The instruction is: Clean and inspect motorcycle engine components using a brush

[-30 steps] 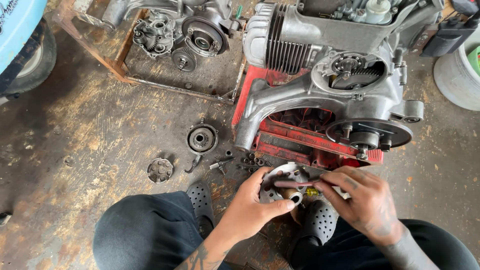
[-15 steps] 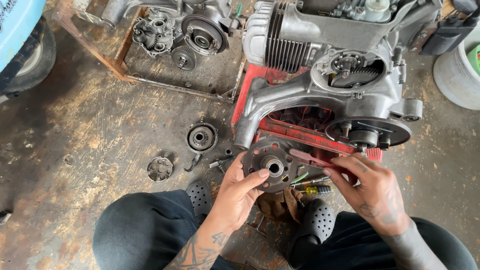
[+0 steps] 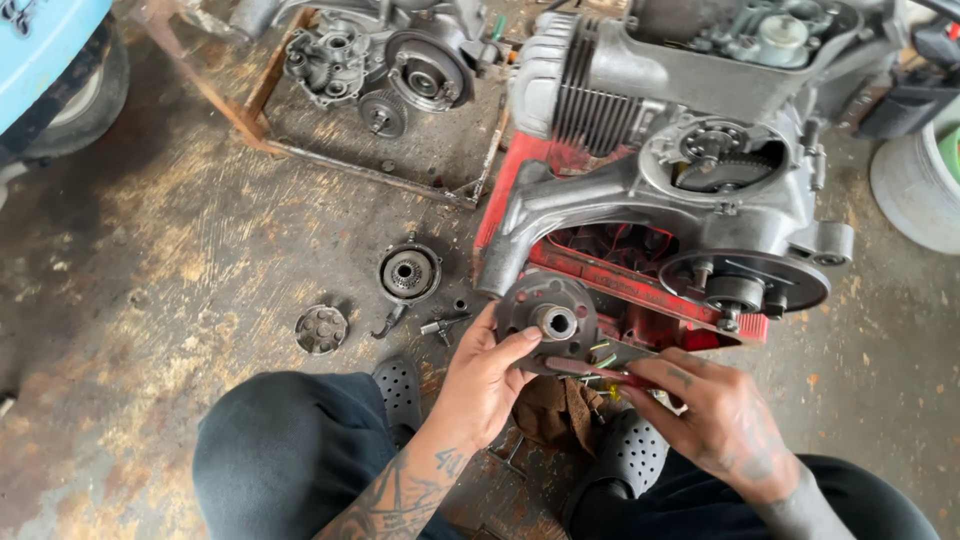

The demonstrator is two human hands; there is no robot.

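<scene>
We see no packages, labels, signs or screens here, only bare metal parts on the stained workshop floor.

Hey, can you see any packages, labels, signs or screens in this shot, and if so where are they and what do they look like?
None in view: no package, label, sign or screen shows.
The left hand holds a round grey metal disc; the right hand holds a red-handled tool against it, before a grey engine on a red stand.
</scene>
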